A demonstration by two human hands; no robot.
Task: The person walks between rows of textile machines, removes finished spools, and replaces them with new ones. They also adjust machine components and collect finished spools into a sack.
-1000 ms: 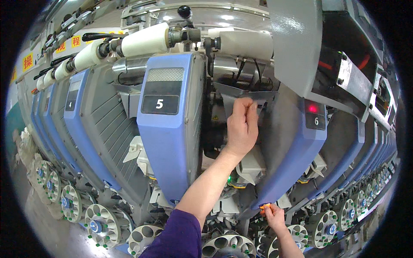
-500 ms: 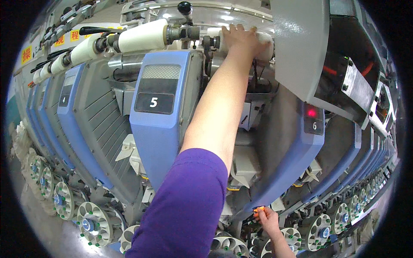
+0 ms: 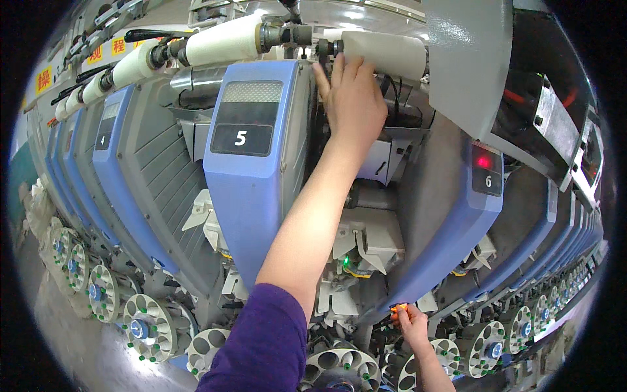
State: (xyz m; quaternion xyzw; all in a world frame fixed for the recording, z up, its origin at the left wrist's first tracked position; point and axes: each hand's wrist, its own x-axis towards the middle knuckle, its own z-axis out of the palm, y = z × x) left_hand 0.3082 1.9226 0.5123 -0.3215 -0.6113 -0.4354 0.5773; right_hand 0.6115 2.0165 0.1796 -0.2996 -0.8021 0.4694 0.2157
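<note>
**Left hand spread at the white roll, right hand pinching the orange knob**

Your left hand is raised at the upper center of the frame, its fingers loose and fanned apart, with nothing visible in their grasp. The fingertips overlap the lower left end of the white roll, which lies crosswise at the upper center; you cannot tell from this angle whether they touch it. Your bare forearm slants up from the lower left, out of a purple sleeve, and crosses the edge of the tall blue panel left of center.

Your right hand is at the lower right of center, thumb and fingers drawn together on the orange knob. That knob sits at the bottom end of the slanting blue panel, partly covered by your fingers. A red light glows near the top of this same panel, right of center.

Between your hands, a small green light shows just right of your forearm. At the upper left, a second white roll heads a row of rolls running toward the left edge. A round holder with green tips around its rim stands at the lower left.
</note>
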